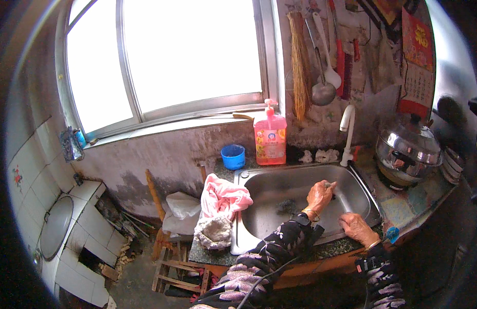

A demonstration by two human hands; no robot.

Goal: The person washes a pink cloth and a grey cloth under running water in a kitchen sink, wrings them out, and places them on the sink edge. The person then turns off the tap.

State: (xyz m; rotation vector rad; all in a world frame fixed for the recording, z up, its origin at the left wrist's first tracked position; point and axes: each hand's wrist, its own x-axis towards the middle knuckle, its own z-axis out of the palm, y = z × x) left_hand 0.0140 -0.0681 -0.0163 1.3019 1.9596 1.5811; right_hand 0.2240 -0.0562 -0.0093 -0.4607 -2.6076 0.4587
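Note:
A stainless steel sink (261, 195) is set into the counter before me. My left hand (319, 197) is over the basin with its fingers closed on a small greyish thing (327, 185), too small to name. Near the front right rim, my right hand (358, 228) has its fingers curled; whether they grip anything is hidden. A pale streak shows between the two hands, and I cannot tell if it is an object or glare. On the basin floor, left of my hands, lies a dark clump (287, 207), perhaps a scouring pad.
A pink cloth (223, 193) and a bunched whitish cloth (214, 232) lie at the sink's left. Behind stand a blue cup (233, 157), a pink pump bottle (270, 141) and a white faucet (348, 135). A lidded metal pot (408, 154) is at right. Below left is a wooden stool (180, 268).

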